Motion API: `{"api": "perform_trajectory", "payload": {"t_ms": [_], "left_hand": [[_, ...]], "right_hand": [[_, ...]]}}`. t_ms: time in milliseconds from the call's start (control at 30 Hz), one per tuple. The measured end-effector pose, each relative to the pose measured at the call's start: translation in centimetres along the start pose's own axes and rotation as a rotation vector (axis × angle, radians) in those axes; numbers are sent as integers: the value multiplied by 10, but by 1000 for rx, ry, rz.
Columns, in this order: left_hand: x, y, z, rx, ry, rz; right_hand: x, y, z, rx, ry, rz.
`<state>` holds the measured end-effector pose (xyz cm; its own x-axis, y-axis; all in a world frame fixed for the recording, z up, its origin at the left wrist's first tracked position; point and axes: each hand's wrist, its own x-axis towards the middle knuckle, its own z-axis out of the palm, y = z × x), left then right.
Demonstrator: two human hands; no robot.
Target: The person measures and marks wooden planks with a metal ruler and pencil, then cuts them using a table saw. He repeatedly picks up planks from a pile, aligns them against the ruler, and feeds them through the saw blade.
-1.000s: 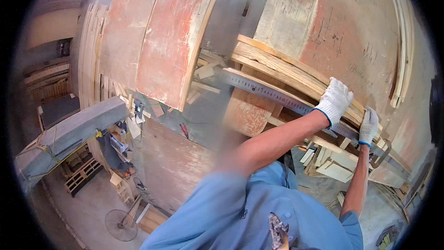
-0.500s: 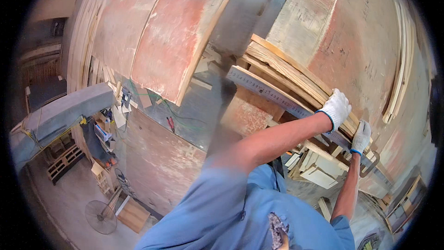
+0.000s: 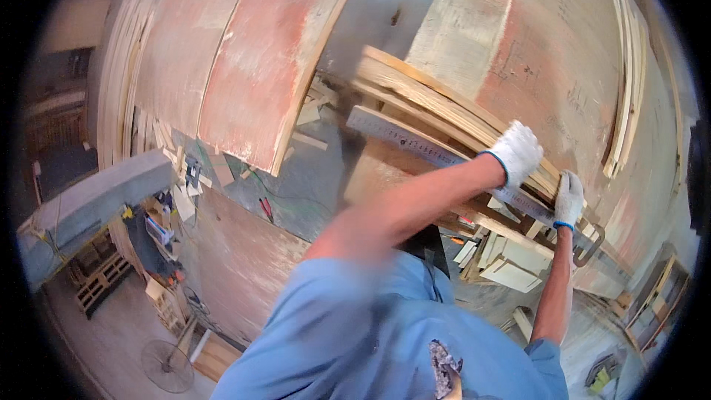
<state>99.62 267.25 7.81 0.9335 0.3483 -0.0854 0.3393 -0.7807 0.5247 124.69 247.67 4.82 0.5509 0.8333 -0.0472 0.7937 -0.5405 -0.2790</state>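
Note:
Several long, pale wooden strips [image 3: 444, 108] lie bundled side by side on the workbench, slanting from upper left to lower right. My left hand [image 3: 518, 152], in a white knit glove, is closed over the bundle toward its near end. At that end my right hand [image 3: 569, 196], gloved the same way, wraps the strip ends with its fingers partly hidden. Alongside the bundle, on my side, runs a long metal ruler [image 3: 415, 145] with printed markings. My left forearm crosses over part of the ruler. A metal handle-like loop [image 3: 590, 246] sits just beyond my right wrist.
Reddish, worn boards [image 3: 274, 67] cover the bench to the left, beside a grey metal surface [image 3: 296, 167] with red-handled pliers [image 3: 266, 209]. More strips [image 3: 626, 81] lie at right. Wood offcuts [image 3: 511, 274] are stacked below the bench edge. A fan [image 3: 167, 365] stands lower left.
Both hands and the strips have shifted a little toward the upper left, the strips moving slightly along the ruler. The whole view has also shifted somewhat.

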Motion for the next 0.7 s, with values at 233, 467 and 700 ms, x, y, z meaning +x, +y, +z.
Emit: {"api": "perform_trajectory", "payload": {"t_ms": [233,467,700], "left_hand": [[-90,-89,-108,145,46,15],[-169,-178,-133,268,-93,-165],[-173,-183,-123,266,-76,-134]], "right_hand": [[14,-150,29,97,102,-325],[20,-266,72,217,128,-492],[18,-265,72,236,127,-478]]}}
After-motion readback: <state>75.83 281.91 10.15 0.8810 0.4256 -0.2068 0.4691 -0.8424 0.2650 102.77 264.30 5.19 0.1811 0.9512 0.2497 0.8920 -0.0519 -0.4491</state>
